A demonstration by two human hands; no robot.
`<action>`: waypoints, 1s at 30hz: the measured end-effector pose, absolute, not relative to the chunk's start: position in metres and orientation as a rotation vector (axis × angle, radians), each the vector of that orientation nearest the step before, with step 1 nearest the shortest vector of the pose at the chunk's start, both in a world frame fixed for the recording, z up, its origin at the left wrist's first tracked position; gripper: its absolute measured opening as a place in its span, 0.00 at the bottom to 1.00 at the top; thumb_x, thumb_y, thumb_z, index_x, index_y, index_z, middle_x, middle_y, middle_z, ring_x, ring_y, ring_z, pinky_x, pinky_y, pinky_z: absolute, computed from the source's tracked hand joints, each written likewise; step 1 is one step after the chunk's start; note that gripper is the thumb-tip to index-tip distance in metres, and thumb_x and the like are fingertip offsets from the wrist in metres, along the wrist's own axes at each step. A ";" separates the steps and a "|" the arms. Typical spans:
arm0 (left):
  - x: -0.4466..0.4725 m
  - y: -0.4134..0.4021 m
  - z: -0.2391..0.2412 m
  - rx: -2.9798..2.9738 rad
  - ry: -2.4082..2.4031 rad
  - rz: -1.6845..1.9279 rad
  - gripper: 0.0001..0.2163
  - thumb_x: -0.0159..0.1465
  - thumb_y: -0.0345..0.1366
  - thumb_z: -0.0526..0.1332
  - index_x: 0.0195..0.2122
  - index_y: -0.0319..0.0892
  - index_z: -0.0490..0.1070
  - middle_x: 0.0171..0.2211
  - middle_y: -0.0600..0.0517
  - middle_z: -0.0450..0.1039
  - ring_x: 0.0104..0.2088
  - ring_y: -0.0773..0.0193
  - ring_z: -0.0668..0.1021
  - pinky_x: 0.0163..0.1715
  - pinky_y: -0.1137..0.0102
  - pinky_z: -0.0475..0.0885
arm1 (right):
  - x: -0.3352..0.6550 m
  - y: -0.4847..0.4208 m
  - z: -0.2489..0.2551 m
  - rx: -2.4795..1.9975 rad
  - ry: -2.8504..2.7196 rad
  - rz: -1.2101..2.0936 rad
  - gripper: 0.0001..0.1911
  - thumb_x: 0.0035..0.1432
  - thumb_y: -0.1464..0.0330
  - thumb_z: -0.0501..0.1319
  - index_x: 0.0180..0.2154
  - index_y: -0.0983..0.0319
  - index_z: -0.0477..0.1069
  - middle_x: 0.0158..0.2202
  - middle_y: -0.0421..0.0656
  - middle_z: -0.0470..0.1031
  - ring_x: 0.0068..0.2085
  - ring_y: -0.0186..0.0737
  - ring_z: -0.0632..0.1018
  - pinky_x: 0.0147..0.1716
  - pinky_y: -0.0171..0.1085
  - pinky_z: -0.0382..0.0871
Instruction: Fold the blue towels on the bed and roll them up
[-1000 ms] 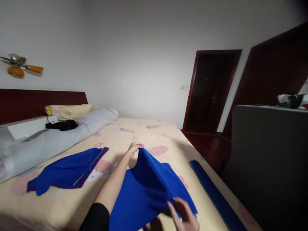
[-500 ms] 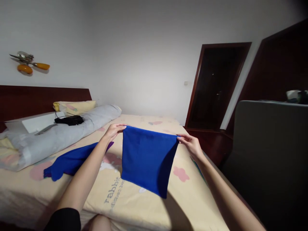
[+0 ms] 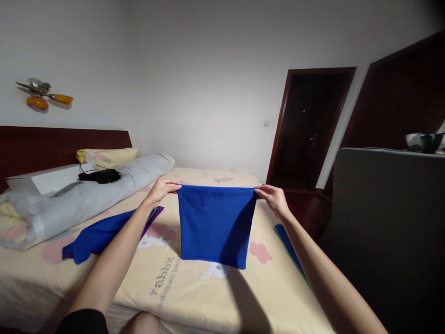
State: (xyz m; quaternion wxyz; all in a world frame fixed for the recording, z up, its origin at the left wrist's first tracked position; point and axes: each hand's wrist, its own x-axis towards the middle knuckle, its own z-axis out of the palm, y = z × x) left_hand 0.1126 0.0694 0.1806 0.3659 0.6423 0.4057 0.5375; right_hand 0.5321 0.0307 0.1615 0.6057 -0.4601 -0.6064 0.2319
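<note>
A blue cloth (image 3: 213, 225) hangs in the air above the bed (image 3: 194, 297), stretched flat between my two hands. My left hand (image 3: 162, 189) pinches its top left corner. My right hand (image 3: 273, 197) pinches its top right corner. The cloth's lower edge hangs just over the yellow sheet. A second blue cloth with a purple edge (image 3: 104, 234) lies crumpled on the bed to the left, partly behind my left forearm. A dark blue strip (image 3: 290, 248) lies on the bed to the right, under my right arm.
A grey rolled quilt (image 3: 86, 197) runs along the bed's left side with a black cabled object (image 3: 99, 175) and a white box (image 3: 45, 178) on it. A yellow pillow (image 3: 107, 156) rests against the dark headboard. A grey panel (image 3: 385, 218) stands on the right, a dark doorway (image 3: 308, 130) behind.
A second ago the cloth lay folded low on the bed, held at two ends. Both hands have lifted it and spread it taut, and its hanging edge has levelled out.
</note>
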 end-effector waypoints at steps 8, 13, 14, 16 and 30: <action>0.110 0.060 0.195 1.904 1.084 1.371 0.12 0.48 0.42 0.70 0.26 0.38 0.78 0.22 0.50 0.76 0.25 0.64 0.76 0.31 0.71 0.72 | 0.539 0.027 0.170 -1.196 -1.582 0.356 0.25 0.45 0.48 0.64 0.31 0.65 0.75 0.27 0.47 0.77 0.29 0.43 0.78 0.31 0.38 0.72; 0.103 0.058 0.198 2.046 1.105 1.312 0.14 0.53 0.45 0.68 0.27 0.37 0.76 0.19 0.52 0.72 0.21 0.68 0.72 0.24 0.74 0.68 | 0.539 0.027 0.179 -1.248 -1.667 0.291 0.23 0.48 0.49 0.63 0.30 0.64 0.76 0.24 0.45 0.76 0.27 0.40 0.76 0.30 0.36 0.68; 0.102 0.058 0.198 2.051 1.114 1.297 0.14 0.54 0.46 0.67 0.26 0.37 0.75 0.18 0.52 0.71 0.20 0.69 0.71 0.23 0.75 0.67 | 0.538 0.028 0.180 -1.261 -1.674 0.286 0.23 0.47 0.49 0.63 0.30 0.64 0.76 0.23 0.45 0.75 0.26 0.39 0.75 0.29 0.35 0.66; 0.100 0.059 0.197 2.010 1.123 1.267 0.15 0.53 0.46 0.67 0.25 0.37 0.74 0.17 0.52 0.71 0.18 0.70 0.70 0.21 0.76 0.65 | 0.537 0.030 0.182 -1.284 -1.686 0.286 0.24 0.47 0.48 0.63 0.28 0.64 0.76 0.21 0.44 0.73 0.24 0.37 0.73 0.26 0.34 0.63; 0.127 0.106 0.162 1.492 1.118 1.430 0.19 0.50 0.49 0.70 0.29 0.36 0.69 0.20 0.46 0.74 0.18 0.65 0.75 0.16 0.76 0.59 | 0.514 0.076 0.164 -1.169 -1.381 0.734 0.26 0.43 0.48 0.68 0.29 0.65 0.69 0.26 0.53 0.77 0.23 0.42 0.78 0.16 0.31 0.62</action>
